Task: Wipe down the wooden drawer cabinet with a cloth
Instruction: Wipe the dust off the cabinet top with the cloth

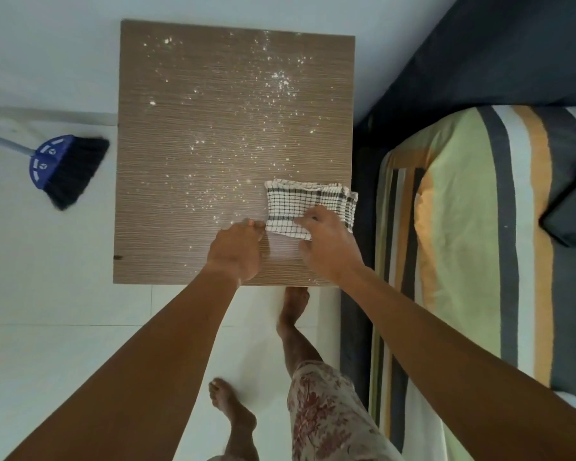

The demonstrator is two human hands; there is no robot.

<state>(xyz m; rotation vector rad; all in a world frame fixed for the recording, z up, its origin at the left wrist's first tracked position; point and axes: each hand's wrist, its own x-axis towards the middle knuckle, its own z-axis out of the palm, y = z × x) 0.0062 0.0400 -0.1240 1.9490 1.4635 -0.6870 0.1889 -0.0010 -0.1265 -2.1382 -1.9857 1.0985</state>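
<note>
Cabinet top (213, 144) at centre; cloth (308, 207) on its 4 o'clock corner, both hands at the cloth's near edge. Broom (65, 168) at 9 o'clock on floor. Bed (479, 244) at 3 o'clock.

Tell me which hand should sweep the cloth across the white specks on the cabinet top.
Right. The right hand already presses on the folded checked cloth at the cabinet top's near right part. The left hand only touches the cloth's edge. The white specks spread ahead and leftward.
</note>
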